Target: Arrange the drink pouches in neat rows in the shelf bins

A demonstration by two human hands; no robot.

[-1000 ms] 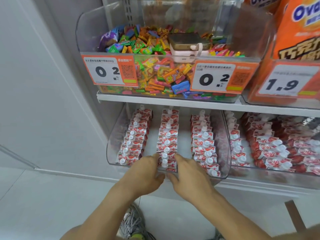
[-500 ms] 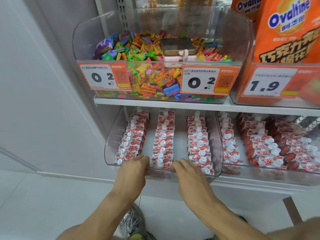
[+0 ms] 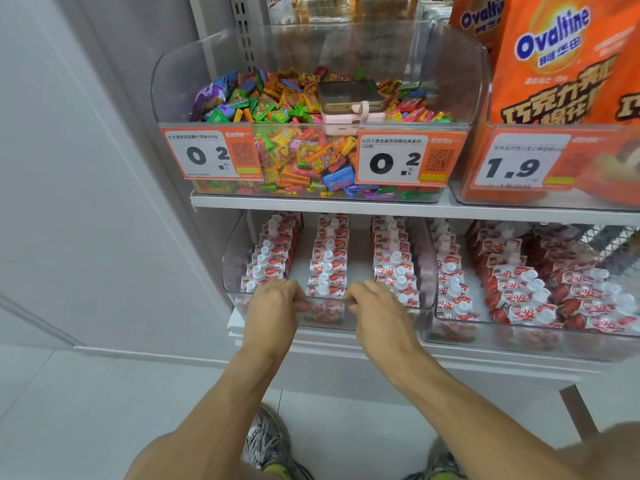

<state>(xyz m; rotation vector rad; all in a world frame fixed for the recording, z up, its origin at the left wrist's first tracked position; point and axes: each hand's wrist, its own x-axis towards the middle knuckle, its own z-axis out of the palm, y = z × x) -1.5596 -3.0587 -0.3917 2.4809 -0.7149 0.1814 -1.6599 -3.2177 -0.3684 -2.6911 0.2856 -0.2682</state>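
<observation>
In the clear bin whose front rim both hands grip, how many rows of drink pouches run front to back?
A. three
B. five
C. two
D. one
A: the left bin gripped by the left hand and right hand holds three separate pouch rows.

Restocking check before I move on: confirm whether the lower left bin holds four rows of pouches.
No: the lower left bin holds three rows of pouches, with bare gaps between them.

Both hands hooked over the front rim of the clear bin (image 3: 235,271) at 6 o'clock, left hand (image 3: 273,306) and right hand (image 3: 377,313) either side of the middle row of drink pouches (image 3: 327,268); candy bin (image 3: 180,98) at 12
</observation>
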